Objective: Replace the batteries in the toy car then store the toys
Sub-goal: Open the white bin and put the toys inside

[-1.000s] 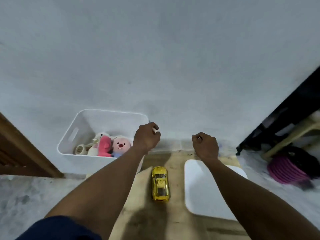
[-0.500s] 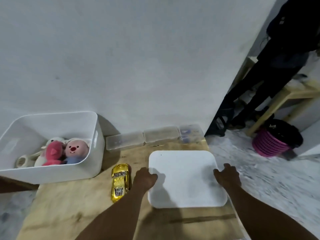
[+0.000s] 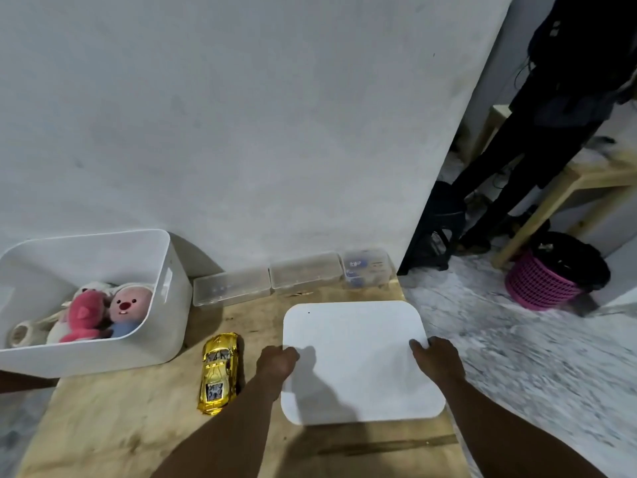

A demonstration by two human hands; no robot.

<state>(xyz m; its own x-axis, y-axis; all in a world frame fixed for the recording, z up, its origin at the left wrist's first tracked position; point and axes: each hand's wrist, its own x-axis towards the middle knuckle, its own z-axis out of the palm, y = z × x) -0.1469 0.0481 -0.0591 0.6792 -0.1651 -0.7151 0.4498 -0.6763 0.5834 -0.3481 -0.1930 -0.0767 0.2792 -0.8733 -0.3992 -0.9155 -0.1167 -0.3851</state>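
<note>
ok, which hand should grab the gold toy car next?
Left, probably. The left hand grips the white lid on the side next to the gold toy car; the right hand is across the lid from it.

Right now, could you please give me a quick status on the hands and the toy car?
Left hand and right hand grip white lid edges. Gold toy car untouched on table, beside left hand. Nothing blocking it.

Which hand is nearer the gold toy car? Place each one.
Left. The left hand is just right of the gold toy car, at the left edge of the white lid; the right hand is across the lid, at its right edge.
</note>
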